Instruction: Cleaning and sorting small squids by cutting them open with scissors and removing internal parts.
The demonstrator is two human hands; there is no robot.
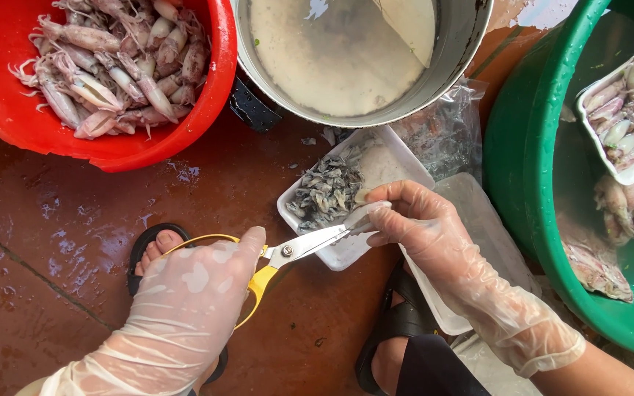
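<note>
Right hand fingers pinch a small pale squid over the white tray's near edge, its long axis pointing left into the scissors. Left hand fingers close around the yellow handles, blades slightly parted at the squid.

Glossy plastic basins – shiny metal pot, wet floor
</note>
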